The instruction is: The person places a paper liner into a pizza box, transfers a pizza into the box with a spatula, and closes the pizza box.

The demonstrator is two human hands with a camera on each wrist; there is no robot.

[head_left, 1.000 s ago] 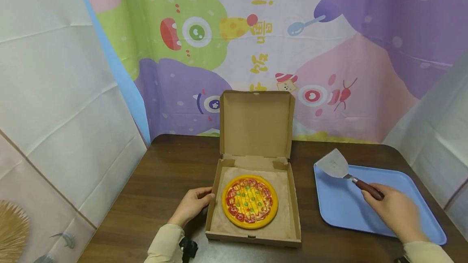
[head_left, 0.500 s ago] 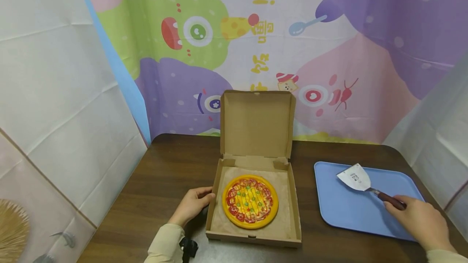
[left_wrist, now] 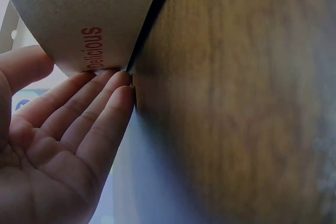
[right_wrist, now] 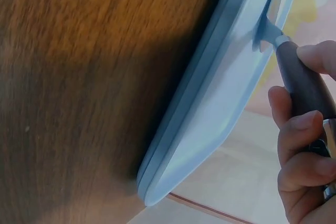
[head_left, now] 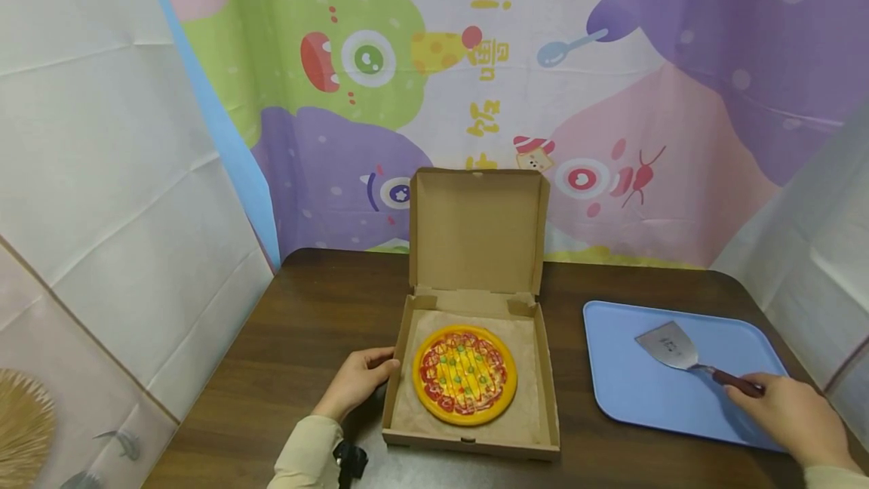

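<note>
My right hand (head_left: 793, 415) grips the dark wooden handle of a spatula (head_left: 670, 345) with a flat metal blade. The blade is low over the blue tray (head_left: 614, 391); whether it touches the tray I cannot tell. In the right wrist view, curled fingers (right_wrist: 300, 137) and the thumb surround the handle. An opened cardboard pizza box (head_left: 468, 442) stands on the table, lid upright. Inside it, on brown paper, lies a round toy-like pizza (head_left: 465, 376). My left hand (head_left: 356, 383) rests against the box's left wall, its fairly straight fingers (left_wrist: 89, 111) touching the outer side.
The brown wooden table (head_left: 326, 315) ends at a patterned cartoon curtain (head_left: 475, 59) behind the box. White sheets hang at both sides. A strip of table separates the box from the tray. The raised lid (head_left: 475, 232) stands at the back.
My right hand has moved right and toward me with the spatula, whose blade has come from the tray's far left corner to over its middle. The left hand and the box keep their places.
</note>
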